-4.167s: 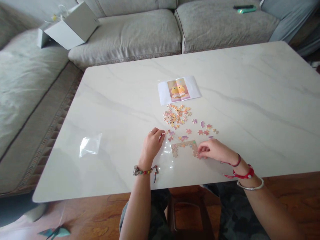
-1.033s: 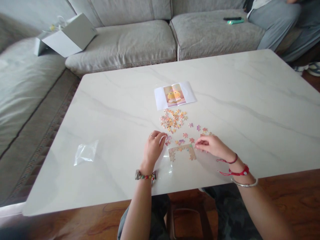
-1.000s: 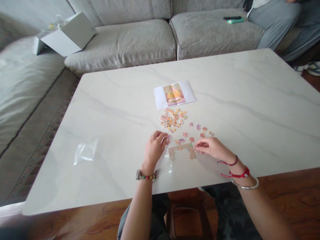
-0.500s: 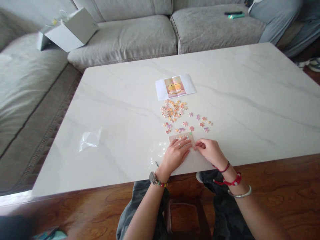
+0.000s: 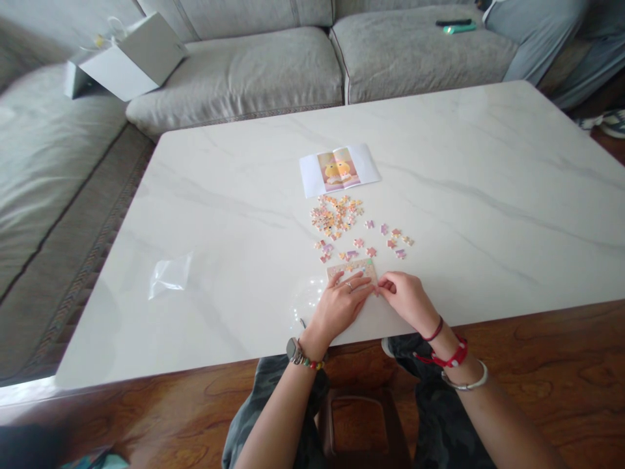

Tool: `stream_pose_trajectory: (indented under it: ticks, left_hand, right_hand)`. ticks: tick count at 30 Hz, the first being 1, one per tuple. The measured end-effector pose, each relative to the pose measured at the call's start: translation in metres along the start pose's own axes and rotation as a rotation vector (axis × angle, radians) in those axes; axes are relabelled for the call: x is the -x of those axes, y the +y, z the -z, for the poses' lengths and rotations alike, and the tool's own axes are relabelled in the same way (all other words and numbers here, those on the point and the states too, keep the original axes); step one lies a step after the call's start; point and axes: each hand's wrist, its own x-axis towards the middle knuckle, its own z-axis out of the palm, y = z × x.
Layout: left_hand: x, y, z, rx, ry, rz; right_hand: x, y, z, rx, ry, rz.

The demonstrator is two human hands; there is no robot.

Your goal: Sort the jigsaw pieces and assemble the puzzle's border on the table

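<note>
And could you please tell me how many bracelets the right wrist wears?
3: dark red cord nearest the right hand, red band next, silver bangle farthest from the hand.

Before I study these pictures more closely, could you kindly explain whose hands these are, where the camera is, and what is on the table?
There is no machine here: a person works with two bare hands. Every picture comes from one camera worn on that person's head, looking forward and down. On the white table lie a partly joined puzzle, loose pieces, a sheet with a printed picture and a clear plastic bag. The left hand lies over the joined puzzle, fingers stretched out. The right hand's fingertips meet at a small pink piece by the puzzle's right edge; whether they grip it is too small to tell.
</note>
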Motion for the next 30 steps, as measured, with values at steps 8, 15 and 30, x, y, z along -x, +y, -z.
stream_pose_trajectory:
  ticks: [8, 15, 30]
  left_hand:
    - [0.005, 0.008, -0.009, -0.048, 0.04, 0.017]
    - [0.008, 0.012, -0.011, -0.068, 0.061, 0.048]
    - [-0.009, 0.005, -0.004, 0.101, 0.085, 0.103]
  right_hand:
    - [0.004, -0.001, 0.005, 0.199, -0.105, 0.194]
    - [0.014, -0.003, 0.002, 0.361, -0.112, 0.25]
    - [-0.009, 0.009, 0.029, 0.037, 0.223, 0.113]
